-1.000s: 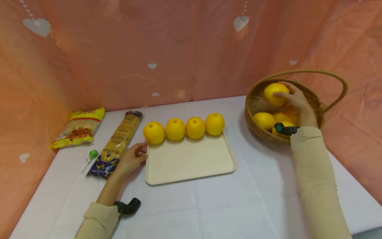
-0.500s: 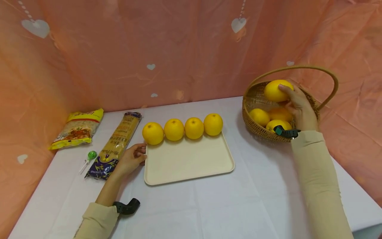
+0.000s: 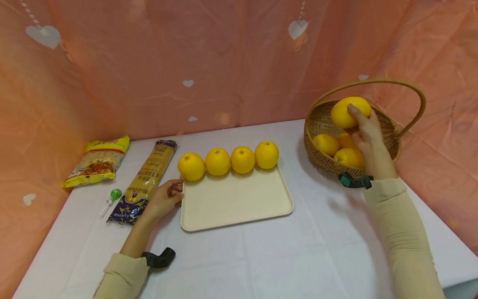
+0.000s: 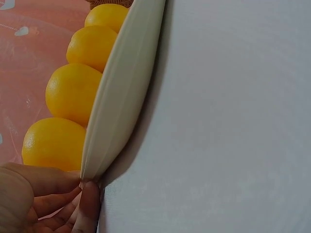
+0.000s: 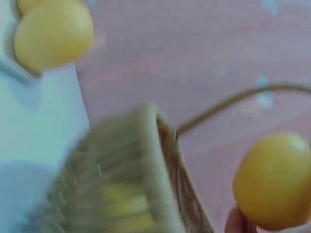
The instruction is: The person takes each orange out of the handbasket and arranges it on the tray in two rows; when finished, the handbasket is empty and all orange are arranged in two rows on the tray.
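Currently, the right hand (image 3: pixel 370 133) is gripping a yellow fruit (image 3: pixel 344 113), probably firm and slippery, best held around its middle, while the left hand (image 3: pixel 164 200) is pinching the tray (image 3: pixel 237 199).

We see a round yellow fruit (image 3: pixel 342 115) in the right hand (image 3: pixel 367 135), held over the opening of a brown wicker basket (image 3: pixel 390 135) at the far right, with three more fruits (image 3: pixel 326 144) visible inside. Further left, we find a cream rectangular tray (image 3: pixel 237 199), its left edge pinched by the left hand (image 3: pixel 164 200), and four yellow fruits (image 3: pixel 218 162) lined along its far side.
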A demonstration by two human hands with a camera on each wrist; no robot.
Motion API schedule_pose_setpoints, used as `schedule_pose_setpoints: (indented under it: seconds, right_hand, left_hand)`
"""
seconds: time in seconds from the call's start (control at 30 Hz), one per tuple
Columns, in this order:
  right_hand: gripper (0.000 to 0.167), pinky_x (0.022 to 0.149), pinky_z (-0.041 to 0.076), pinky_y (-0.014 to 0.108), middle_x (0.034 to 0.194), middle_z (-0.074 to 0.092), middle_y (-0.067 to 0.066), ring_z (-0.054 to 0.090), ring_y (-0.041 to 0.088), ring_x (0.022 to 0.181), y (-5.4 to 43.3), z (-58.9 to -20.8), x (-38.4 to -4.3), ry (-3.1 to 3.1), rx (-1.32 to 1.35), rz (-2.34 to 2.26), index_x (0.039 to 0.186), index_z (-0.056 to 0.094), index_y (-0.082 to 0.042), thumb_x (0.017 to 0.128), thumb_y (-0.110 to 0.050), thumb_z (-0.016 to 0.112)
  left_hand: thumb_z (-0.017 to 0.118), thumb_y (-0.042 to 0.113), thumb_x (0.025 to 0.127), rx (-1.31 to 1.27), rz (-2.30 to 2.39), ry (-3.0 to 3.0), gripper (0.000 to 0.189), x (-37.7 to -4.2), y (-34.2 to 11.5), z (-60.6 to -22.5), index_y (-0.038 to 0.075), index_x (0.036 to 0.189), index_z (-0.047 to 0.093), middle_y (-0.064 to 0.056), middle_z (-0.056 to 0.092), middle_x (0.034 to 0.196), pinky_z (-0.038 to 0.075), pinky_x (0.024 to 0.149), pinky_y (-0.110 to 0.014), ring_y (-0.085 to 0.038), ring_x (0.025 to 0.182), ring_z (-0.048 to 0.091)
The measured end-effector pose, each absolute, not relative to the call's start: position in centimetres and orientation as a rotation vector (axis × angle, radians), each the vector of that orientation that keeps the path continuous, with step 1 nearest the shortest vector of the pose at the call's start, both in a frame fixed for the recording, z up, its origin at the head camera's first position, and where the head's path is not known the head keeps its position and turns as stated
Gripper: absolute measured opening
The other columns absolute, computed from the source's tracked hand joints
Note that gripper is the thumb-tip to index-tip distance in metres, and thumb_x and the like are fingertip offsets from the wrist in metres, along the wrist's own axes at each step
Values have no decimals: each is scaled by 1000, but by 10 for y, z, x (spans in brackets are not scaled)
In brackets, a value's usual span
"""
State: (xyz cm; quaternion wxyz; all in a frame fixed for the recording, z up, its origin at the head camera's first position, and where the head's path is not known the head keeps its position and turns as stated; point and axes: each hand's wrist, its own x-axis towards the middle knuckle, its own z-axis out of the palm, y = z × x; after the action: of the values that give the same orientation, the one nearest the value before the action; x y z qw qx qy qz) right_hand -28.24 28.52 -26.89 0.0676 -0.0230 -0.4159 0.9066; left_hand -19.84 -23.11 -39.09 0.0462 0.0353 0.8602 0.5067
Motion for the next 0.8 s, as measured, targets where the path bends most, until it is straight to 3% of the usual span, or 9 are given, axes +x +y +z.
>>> schedule_pose_setpoints:
  seconds: [0.37, 0.6, 0.8]
  right_hand:
    - [72, 84, 48, 24, 126, 37, -2, 41, 17, 116, 230, -276, -247, -1427, -104, 2407, 128, 36, -26, 75, 6, 72]
    - [73, 83, 48, 22, 132, 33, 1, 41, 21, 113, 184, -290, -227, -1793, 143, 2093, 131, 37, -22, 74, 6, 72]
    - [75, 86, 48, 24, 133, 38, 3, 47, 21, 110, 142, -303, -222, -1976, 379, 2084, 137, 36, -16, 75, 7, 71]
  left_hand:
    - [53, -6, 88, 120, 1557, 2630, 46, -199, -232, -392, -12, 131, 39, -25, 50, 109, 54, 66, -24, -15, 83, 53]
    - [54, -5, 88, 92, 1520, 2654, 45, -198, -231, -390, -10, 131, 41, -24, 50, 108, 53, 66, -23, -19, 84, 52]
    - [54, -5, 88, 88, 1521, 2650, 45, -197, -230, -390, -10, 131, 41, -24, 50, 108, 53, 66, -24, -21, 85, 53]
